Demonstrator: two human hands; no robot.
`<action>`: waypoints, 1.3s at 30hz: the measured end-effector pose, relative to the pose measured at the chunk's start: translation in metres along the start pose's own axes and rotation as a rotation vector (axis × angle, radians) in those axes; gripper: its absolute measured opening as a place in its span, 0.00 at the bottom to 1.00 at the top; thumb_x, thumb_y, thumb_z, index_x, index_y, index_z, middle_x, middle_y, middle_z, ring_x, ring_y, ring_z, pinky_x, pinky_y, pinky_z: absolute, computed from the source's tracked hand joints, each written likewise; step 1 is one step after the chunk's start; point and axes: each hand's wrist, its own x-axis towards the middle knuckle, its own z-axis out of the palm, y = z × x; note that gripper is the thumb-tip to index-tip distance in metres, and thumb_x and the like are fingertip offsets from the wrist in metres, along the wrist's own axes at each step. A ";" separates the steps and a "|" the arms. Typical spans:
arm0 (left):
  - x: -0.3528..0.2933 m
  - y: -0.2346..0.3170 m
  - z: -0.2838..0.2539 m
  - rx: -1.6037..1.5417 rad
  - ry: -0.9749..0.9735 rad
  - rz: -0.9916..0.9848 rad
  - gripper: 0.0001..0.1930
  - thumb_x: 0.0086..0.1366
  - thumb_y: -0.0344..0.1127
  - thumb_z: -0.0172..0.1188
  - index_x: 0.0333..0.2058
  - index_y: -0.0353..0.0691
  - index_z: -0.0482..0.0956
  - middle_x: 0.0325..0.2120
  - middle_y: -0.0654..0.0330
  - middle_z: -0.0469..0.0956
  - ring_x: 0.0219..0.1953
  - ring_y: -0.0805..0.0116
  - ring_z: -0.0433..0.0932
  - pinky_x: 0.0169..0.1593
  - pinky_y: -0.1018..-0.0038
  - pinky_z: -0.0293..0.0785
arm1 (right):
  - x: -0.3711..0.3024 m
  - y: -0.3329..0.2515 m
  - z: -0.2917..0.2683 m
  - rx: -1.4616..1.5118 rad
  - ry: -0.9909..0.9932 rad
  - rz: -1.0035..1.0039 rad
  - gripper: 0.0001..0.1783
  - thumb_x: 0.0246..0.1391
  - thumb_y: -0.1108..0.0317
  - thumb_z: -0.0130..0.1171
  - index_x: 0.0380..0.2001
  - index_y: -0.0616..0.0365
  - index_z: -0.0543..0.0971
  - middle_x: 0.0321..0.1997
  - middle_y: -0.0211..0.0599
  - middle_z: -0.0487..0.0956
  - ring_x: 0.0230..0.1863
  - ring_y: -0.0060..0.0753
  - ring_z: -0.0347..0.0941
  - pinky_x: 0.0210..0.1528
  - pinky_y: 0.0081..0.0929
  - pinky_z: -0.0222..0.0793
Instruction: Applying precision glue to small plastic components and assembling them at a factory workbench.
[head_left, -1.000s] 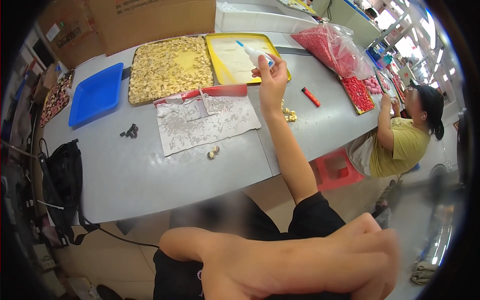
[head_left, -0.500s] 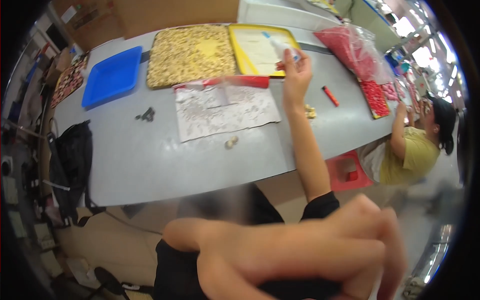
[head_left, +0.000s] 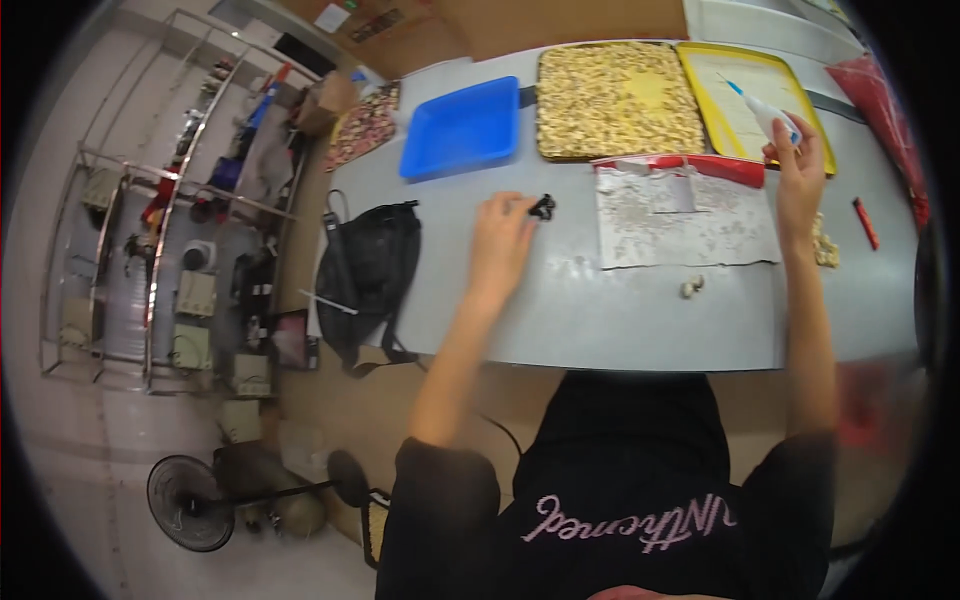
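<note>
My right hand (head_left: pixel 800 168) is closed around a white squeeze bottle (head_left: pixel 768 114) with a thin blue nozzle, tilted up and left over the front of a yellow-rimmed tray (head_left: pixel 822 150) with a whitish inside. At the left, my left hand (head_left: pixel 503 240) reaches across the tabletop, its fingertips pinched at a small cluster of black pieces (head_left: pixel 543 207). Which piece they grip is too small to make out. Between the hands lies a stained white sheet (head_left: pixel 690 235) with a red far edge. Two small pale pieces (head_left: pixel 692 287) rest in front of it.
Behind the sheet stands a tray of many cream-coloured pieces (head_left: pixel 610 105), with a blue tray (head_left: pixel 460 130) left of it. A black bag (head_left: pixel 370 270) lies at the table's left edge. On the right are a red marker-like stick (head_left: pixel 866 224), pale pieces (head_left: pixel 825 245) and a red bag (head_left: pixel 885 120).
My view has swung left, and the co-worker at the right has left it. The blurred arm across the foreground is gone. My left hand is now at the black pieces; my right still holds the bottle.
</note>
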 end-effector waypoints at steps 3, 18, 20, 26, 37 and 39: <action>0.007 -0.003 0.007 -0.052 -0.015 -0.019 0.11 0.57 0.25 0.60 0.40 0.36 0.77 0.38 0.54 0.72 0.41 0.54 0.71 0.46 0.65 0.70 | -0.004 0.000 -0.003 -0.050 -0.022 0.009 0.19 0.60 0.60 0.56 0.48 0.64 0.71 0.35 0.33 0.74 0.30 0.15 0.69 0.35 0.15 0.67; 0.011 -0.009 0.008 -0.194 0.034 -0.166 0.06 0.55 0.26 0.64 0.33 0.33 0.79 0.29 0.56 0.75 0.31 0.63 0.77 0.34 0.72 0.72 | -0.023 -0.015 0.014 0.052 -0.148 0.198 0.19 0.60 0.61 0.56 0.48 0.62 0.69 0.40 0.34 0.74 0.31 0.16 0.70 0.35 0.14 0.67; 0.011 -0.009 0.006 -0.250 0.021 -0.205 0.06 0.54 0.26 0.65 0.32 0.33 0.79 0.28 0.56 0.75 0.29 0.64 0.76 0.33 0.73 0.71 | -0.024 -0.014 0.015 0.074 -0.152 0.207 0.19 0.60 0.61 0.56 0.48 0.62 0.69 0.40 0.34 0.74 0.31 0.16 0.70 0.35 0.14 0.67; 0.006 -0.015 0.006 -0.382 0.106 -0.315 0.06 0.57 0.24 0.62 0.34 0.32 0.81 0.29 0.58 0.78 0.29 0.70 0.78 0.35 0.77 0.73 | -0.027 -0.019 0.018 0.133 -0.182 0.217 0.19 0.59 0.64 0.58 0.47 0.64 0.69 0.40 0.37 0.74 0.30 0.16 0.70 0.34 0.14 0.68; 0.032 -0.013 0.012 -0.639 0.185 -0.443 0.14 0.67 0.25 0.50 0.49 0.28 0.75 0.44 0.52 0.78 0.46 0.69 0.76 0.53 0.75 0.70 | -0.013 -0.012 0.008 0.211 -0.071 0.334 0.17 0.54 0.63 0.63 0.41 0.61 0.72 0.35 0.30 0.79 0.28 0.09 0.63 0.29 0.09 0.58; 0.047 0.001 0.011 -0.738 0.170 -0.356 0.14 0.67 0.24 0.50 0.50 0.28 0.74 0.45 0.52 0.77 0.49 0.69 0.75 0.55 0.75 0.68 | -0.009 -0.017 0.007 0.261 -0.060 0.346 0.15 0.55 0.63 0.62 0.40 0.60 0.71 0.36 0.31 0.80 0.25 0.09 0.59 0.27 0.09 0.55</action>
